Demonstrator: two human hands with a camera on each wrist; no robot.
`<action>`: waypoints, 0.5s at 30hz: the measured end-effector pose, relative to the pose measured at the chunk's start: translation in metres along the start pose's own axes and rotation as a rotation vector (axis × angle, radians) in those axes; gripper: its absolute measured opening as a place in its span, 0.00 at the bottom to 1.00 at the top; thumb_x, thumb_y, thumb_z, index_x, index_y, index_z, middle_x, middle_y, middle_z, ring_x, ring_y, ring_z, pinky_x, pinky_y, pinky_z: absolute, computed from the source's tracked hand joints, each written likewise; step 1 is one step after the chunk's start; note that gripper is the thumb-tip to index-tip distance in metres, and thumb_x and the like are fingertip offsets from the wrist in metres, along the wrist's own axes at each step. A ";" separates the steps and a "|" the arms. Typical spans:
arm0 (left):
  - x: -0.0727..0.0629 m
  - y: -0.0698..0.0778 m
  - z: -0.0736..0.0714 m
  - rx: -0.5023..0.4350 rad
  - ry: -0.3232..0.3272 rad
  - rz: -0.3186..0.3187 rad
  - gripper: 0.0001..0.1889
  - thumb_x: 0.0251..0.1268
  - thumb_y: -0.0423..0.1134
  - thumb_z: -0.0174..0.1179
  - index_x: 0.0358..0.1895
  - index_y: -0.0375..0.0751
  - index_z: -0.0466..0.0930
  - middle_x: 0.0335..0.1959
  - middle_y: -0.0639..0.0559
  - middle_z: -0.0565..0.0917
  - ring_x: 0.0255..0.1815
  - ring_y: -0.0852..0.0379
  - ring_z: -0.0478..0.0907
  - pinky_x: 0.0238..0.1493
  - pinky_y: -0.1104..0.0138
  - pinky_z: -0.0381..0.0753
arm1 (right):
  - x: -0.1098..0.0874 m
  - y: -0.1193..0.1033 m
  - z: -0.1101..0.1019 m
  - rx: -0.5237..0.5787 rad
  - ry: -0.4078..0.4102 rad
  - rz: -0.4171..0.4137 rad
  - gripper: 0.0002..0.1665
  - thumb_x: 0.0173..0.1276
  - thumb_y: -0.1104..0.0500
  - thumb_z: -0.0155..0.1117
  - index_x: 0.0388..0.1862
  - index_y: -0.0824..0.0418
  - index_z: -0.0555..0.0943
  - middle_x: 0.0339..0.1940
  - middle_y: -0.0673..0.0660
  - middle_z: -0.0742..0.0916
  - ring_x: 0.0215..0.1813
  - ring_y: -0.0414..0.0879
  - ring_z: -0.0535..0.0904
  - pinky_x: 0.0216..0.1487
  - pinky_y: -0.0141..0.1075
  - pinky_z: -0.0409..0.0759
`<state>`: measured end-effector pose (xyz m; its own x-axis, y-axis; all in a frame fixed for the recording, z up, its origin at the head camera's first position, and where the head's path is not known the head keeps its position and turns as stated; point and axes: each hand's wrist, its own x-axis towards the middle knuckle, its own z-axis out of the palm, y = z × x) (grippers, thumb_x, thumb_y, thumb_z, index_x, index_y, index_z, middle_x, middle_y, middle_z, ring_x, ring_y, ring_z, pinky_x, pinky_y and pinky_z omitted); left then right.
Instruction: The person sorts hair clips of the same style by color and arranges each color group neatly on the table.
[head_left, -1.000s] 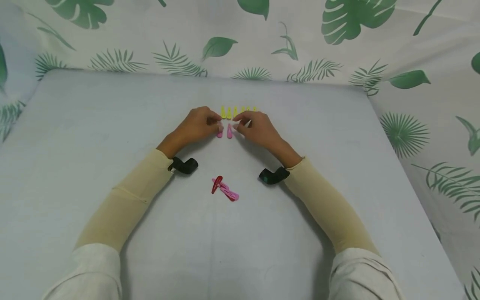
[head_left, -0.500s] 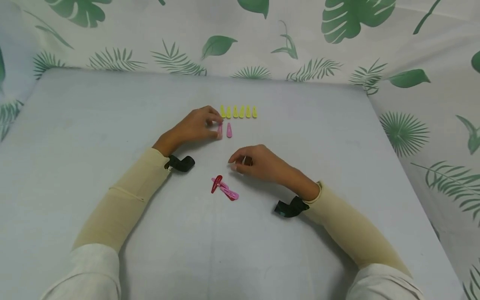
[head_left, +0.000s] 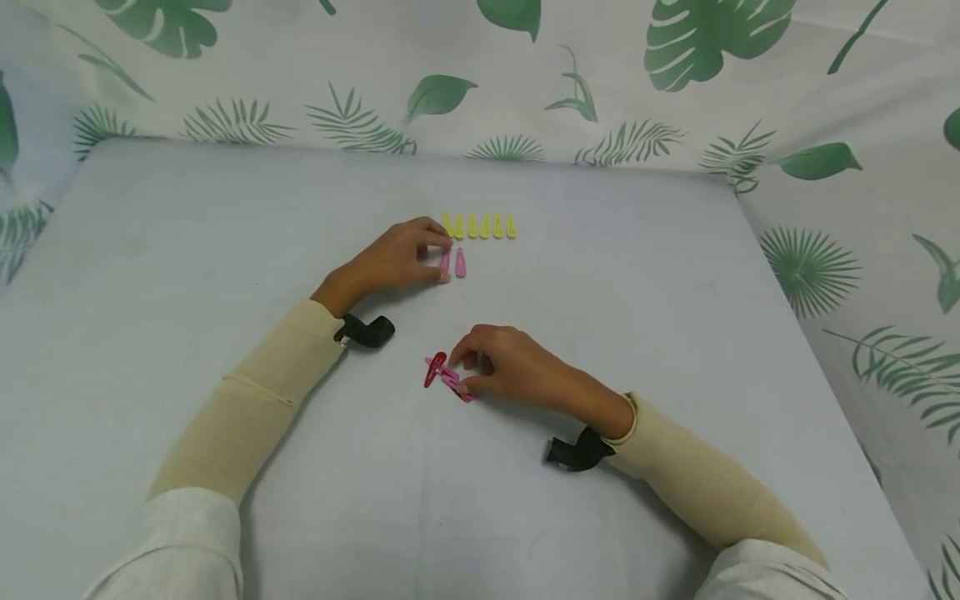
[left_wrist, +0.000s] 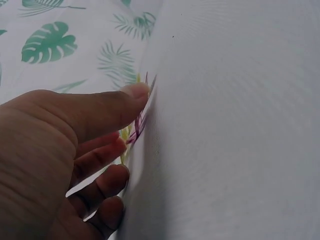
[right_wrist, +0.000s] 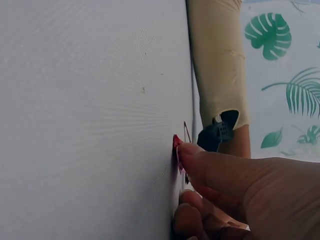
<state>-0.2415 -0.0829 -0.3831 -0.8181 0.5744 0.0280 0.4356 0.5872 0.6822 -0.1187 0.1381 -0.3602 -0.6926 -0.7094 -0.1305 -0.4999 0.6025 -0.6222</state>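
A pink clip (head_left: 445, 262) lies on the counter (head_left: 637, 267) just in front of the left end of a row of yellow clips (head_left: 485, 227). The left hand (head_left: 393, 257) holds it by its ends, the thumb at the near end and a finger at the far one. A second pink clip (head_left: 461, 263) lies just to its right, roughly parallel. Six yellow clips stand side by side in the row. Nearer the person is a small pile of red and pink clips (head_left: 449, 377), with a red clip (head_left: 435, 369) slanting across its left side. The right hand (head_left: 517, 367) is at the pile, its curled fingers and thumb apart, the thumb against the clips; whether it grips any, I cannot tell. Beige sleeves (head_left: 240, 408) cover both forearms, a black camera (head_left: 367, 332) at each wrist. Behind hangs a leaf-print cloth (head_left: 517, 100).
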 end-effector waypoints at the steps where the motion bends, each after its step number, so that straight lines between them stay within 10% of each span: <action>1: 0.000 0.000 0.000 -0.002 0.003 0.009 0.24 0.59 0.40 0.69 0.58 0.35 0.80 0.58 0.46 0.75 0.47 0.51 0.74 0.50 0.59 0.72 | 0.000 0.000 0.000 -0.008 0.000 0.001 0.12 0.60 0.61 0.73 0.44 0.59 0.85 0.33 0.48 0.80 0.32 0.41 0.73 0.35 0.32 0.74; 15: 0.002 0.002 0.003 -0.016 -0.008 -0.083 0.26 0.59 0.41 0.70 0.61 0.37 0.78 0.57 0.47 0.74 0.47 0.52 0.71 0.49 0.61 0.71 | -0.002 0.000 -0.002 0.007 -0.022 0.006 0.06 0.63 0.69 0.66 0.38 0.60 0.84 0.31 0.46 0.82 0.32 0.39 0.74 0.35 0.31 0.76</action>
<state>-0.2411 -0.0788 -0.3843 -0.8480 0.5288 -0.0353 0.3601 0.6237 0.6938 -0.1178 0.1403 -0.3584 -0.6838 -0.7138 -0.1514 -0.4920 0.6043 -0.6268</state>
